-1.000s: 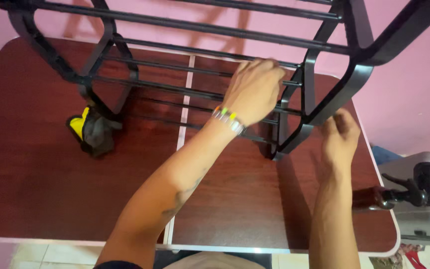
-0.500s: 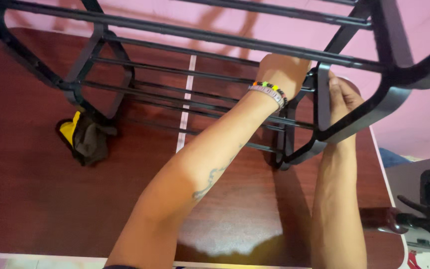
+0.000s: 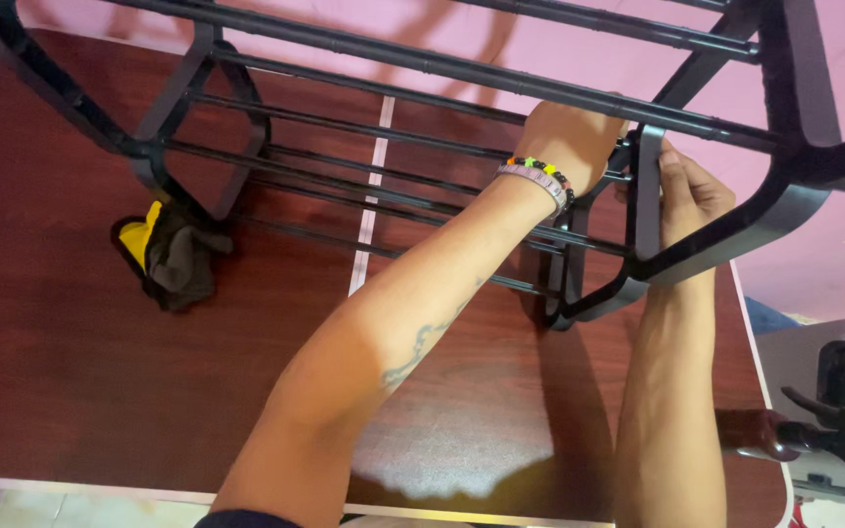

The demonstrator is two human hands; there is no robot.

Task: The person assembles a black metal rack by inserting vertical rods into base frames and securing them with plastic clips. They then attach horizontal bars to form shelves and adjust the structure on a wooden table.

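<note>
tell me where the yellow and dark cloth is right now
In the head view the cloth lies on the dark wooden table, left of the left hand, beside the black rack's left foot.

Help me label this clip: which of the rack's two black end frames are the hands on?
The end frame on the right. The left hand and right hand both grip it, while the other end frame, near the yellow-and-dark cloth, is untouched.
</note>
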